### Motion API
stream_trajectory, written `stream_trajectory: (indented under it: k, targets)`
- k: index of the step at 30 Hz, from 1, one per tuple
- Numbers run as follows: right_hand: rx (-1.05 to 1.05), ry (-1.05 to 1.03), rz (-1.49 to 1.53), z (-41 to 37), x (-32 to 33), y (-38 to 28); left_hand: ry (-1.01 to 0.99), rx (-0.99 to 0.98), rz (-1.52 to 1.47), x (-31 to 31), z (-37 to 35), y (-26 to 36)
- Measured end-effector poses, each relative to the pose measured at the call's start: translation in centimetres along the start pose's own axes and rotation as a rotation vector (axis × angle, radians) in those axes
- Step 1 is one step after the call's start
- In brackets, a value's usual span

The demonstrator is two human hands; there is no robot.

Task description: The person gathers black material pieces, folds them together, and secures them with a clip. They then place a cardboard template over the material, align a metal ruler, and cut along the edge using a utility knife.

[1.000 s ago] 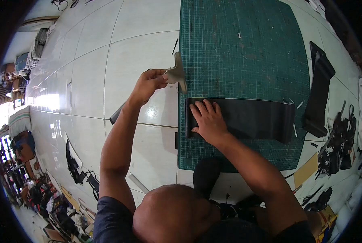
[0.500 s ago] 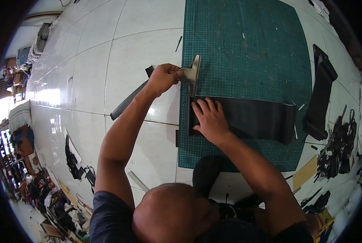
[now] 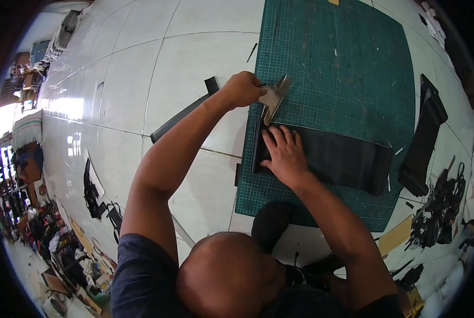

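Note:
A long black sheet of material point(image 3: 337, 156) lies across the near part of a green cutting mat point(image 3: 348, 63) on the tiled floor. My right hand point(image 3: 282, 151) presses flat on the sheet's left end, fingers spread. My left hand point(image 3: 243, 88) grips a grey T-shaped metal square point(image 3: 274, 98), held tilted over the sheet's upper left corner at the mat's left edge. Whether the tool touches the sheet I cannot tell.
A long black strip point(image 3: 186, 114) lies on the white tiles left of the mat. Another black piece point(image 3: 425, 140) lies off the mat's right edge, with black scraps point(image 3: 438, 212) and cardboard point(image 3: 396, 236) nearby. My dark foot point(image 3: 271, 222) rests at the mat's near edge.
My left hand has carried the metal square rightward and down toward the sheet's left end, tilting it. My right hand stays pressed on the sheet.

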State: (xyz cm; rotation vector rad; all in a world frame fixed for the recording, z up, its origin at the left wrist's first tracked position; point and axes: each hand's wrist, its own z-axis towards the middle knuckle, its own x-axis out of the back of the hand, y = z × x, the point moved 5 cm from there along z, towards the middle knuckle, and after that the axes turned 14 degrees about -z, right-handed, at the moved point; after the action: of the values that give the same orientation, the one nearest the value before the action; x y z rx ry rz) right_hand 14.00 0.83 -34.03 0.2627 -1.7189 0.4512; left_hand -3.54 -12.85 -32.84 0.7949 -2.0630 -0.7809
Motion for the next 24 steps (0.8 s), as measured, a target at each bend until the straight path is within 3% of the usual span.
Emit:
stream_trajectory:
  k: [5, 11, 18, 24]
  targets:
    - [0.003, -0.024, 0.021, 0.0, -0.1, 0.1, -0.062, 0.171, -0.031, 0.7, -0.1, -0.1]
    - [-0.002, -0.009, 0.013, -0.1, -0.3, 0.0, 0.034, 0.153, -0.322, 2.3, -0.3, -3.1]
    - [-0.003, -0.008, 0.022, 0.0, -0.1, 0.0, 0.055, 0.271, -0.363, 3.0, -1.7, -7.0]
    - [-0.016, -0.029, 0.045, 0.0, 0.0, 0.0, 0.010, 0.227, -0.438, 1.5, -2.9, -7.5]
